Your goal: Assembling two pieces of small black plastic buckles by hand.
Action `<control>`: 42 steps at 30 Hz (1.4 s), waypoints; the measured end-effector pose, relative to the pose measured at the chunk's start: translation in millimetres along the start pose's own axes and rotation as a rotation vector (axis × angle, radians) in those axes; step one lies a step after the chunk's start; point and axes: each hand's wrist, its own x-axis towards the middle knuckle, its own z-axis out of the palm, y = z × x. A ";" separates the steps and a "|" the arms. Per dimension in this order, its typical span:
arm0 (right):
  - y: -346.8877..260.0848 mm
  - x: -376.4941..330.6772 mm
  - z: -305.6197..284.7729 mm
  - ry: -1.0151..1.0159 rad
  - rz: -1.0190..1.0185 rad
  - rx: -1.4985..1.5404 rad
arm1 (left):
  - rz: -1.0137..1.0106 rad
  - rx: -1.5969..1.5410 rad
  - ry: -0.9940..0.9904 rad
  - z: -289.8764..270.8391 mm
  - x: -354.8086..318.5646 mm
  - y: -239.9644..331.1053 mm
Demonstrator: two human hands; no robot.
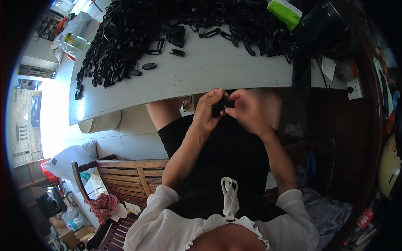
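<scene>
In front of my lap, just off the table's near edge, my left hand (206, 109) grips a small black plastic buckle-like part (218, 108). The fingers of my right hand (253, 111) pinch the same part from the other side. Much of the part is hidden by my fingers, and the back of my right hand is blurred. On the table beyond lies a big heap of similar black plastic parts (121, 46). A few loose ones, such as one black part (177, 52) and another smaller piece (149, 66), lie apart from the heap.
The pale table (234, 69) spans the view ahead. A bright green packet (285, 13) and a dark container (326, 29) stand at its far right. A bottle (75, 41) lies at the left. Beside me is a wooden slatted bench (125, 178); a bucket (100, 122) sits under the table.
</scene>
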 end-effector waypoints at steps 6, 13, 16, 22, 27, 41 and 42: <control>13.8 16.0 -11.3 0.023 0.094 0.001 | 0.044 0.374 -0.069 1.2 -6.0 2.9; 15.4 33.1 -31.0 -0.116 0.263 0.435 | -0.019 0.331 -0.255 -9.6 -2.1 16.9; 17.4 32.8 -34.0 -0.136 0.172 0.468 | -0.046 0.312 -0.209 -3.0 -4.4 20.1; 4.8 39.3 -34.1 -0.132 0.155 0.628 | -0.058 0.225 -0.262 -5.1 -4.1 20.5; 0.7 40.7 -37.5 -0.197 0.159 0.407 | -0.009 0.257 -0.252 -1.9 -4.4 20.8; -9.9 22.6 -5.8 0.089 -0.371 -0.747 | 0.031 0.394 -0.197 3.1 -9.4 23.5; -10.1 22.4 -4.8 0.059 -0.419 -0.836 | 0.045 0.403 -0.189 1.4 -9.6 23.5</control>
